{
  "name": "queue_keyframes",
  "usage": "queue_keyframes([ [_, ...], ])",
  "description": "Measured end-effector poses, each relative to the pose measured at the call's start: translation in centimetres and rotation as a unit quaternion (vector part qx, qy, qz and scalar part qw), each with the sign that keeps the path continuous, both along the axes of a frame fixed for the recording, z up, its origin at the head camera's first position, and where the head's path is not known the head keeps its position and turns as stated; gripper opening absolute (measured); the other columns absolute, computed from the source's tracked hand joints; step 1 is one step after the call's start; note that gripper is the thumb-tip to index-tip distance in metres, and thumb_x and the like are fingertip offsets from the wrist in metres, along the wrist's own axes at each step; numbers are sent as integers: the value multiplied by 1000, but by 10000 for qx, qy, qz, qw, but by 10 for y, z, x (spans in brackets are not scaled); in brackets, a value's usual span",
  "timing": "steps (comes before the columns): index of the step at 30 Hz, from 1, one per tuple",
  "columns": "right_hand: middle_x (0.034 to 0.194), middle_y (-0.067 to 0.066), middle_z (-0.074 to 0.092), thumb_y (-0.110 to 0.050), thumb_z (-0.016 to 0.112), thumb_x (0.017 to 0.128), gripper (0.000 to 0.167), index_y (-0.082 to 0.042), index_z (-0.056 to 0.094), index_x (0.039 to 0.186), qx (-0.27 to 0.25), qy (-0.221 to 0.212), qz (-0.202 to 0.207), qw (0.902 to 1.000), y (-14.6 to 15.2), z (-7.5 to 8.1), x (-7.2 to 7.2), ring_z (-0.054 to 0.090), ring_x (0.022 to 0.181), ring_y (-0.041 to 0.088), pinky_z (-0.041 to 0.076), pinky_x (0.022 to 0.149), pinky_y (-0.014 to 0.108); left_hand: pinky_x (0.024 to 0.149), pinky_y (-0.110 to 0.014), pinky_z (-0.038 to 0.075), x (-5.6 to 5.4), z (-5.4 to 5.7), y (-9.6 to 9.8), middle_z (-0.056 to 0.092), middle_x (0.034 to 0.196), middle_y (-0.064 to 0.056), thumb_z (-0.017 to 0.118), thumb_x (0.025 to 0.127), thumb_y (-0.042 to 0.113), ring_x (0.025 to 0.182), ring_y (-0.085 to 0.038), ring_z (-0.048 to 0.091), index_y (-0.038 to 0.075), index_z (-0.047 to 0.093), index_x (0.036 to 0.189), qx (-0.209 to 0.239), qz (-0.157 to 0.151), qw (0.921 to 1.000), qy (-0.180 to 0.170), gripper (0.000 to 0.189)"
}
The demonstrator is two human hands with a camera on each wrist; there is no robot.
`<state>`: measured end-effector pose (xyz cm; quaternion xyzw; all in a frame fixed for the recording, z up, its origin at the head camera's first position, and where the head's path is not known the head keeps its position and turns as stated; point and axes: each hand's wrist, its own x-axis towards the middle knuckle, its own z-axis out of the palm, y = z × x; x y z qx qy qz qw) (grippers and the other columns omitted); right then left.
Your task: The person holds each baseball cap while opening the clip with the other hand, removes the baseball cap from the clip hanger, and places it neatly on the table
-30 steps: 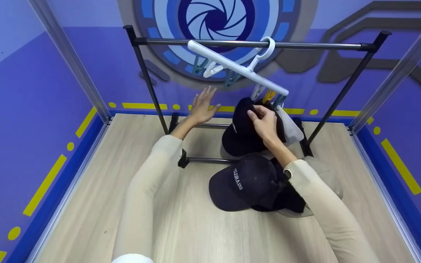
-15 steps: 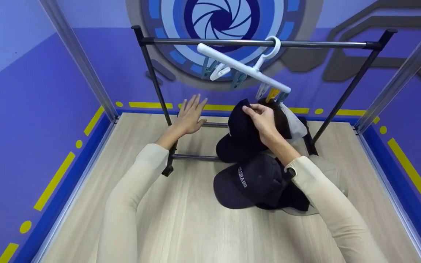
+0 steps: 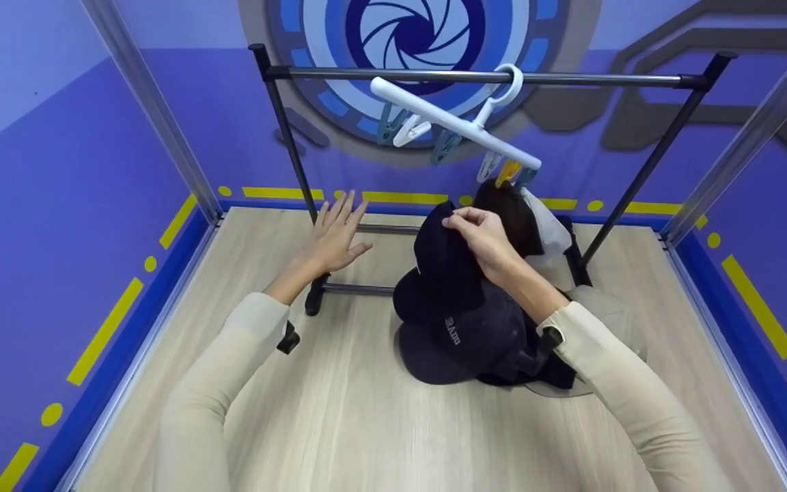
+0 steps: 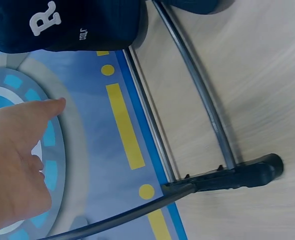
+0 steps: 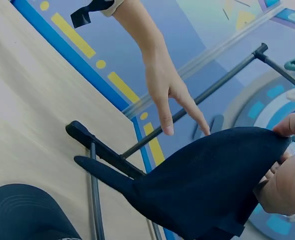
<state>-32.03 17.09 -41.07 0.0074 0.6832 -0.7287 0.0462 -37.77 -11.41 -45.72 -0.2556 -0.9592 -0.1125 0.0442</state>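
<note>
Pale floor: bears a black rack. White hanger: hooks, tilted, over its rail. Lettered dark cap: lies before the rack. Black cap: raised, partly hiding the lettered one in head view. Right hand: pinches the black cap's edge. Left hand: holds nothing, fingers spread.

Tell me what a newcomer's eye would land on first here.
Probably the black baseball cap near the middle of the head view, pinched by the right hand. Next might come the white clip hanger, hanging aslant from the rack rail, with its bright yellow clip. Behind the rail, a large blue aperture-like emblem also draws notice.
</note>
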Motion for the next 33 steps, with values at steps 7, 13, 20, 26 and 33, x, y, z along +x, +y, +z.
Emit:
queue_keyframes([
  [7,67,-13,60,-11,66,93,16,-17,64,78,319,-101,66,9994,8,-10,15,37,54,4,32,53,19,128,-60,1,11,-10,-9,1,172,-20,56,103,46,161,-37,0,11,11,165,444,-31,9990,-31,84],
  [13,76,-10,68,-8,63,93,20,-17,63,76,290,-251,317,9988,16,-26,28,44,58,4,37,55,18,127,-62,3,15,-16,-13,4,171,-22,57,103,43,160,-39,3,7,15,165,682,10,9977,17,83],
  [20,75,-9,68,-3,63,93,21,-16,58,77,-16,-437,470,9979,22,-48,40,55,65,3,45,60,17,127,-62,2,19,-21,-15,5,171,-23,56,103,44,160,-40,5,6,16,164,673,68,9977,-4,83],
  [26,72,-9,66,0,65,91,20,-15,57,80,-169,-653,424,9968,30,-66,47,60,68,4,50,62,18,125,-65,6,21,-23,-17,8,170,-26,58,103,43,159,-43,8,3,20,163,716,52,9974,66,82],
  [33,76,-13,65,-2,69,90,26,-7,59,113,230,-742,267,9966,38,-82,53,54,68,1,41,61,16,125,-65,6,23,-27,-20,5,170,-26,58,103,39,159,-44,5,3,18,163,714,54,9974,-49,81],
])
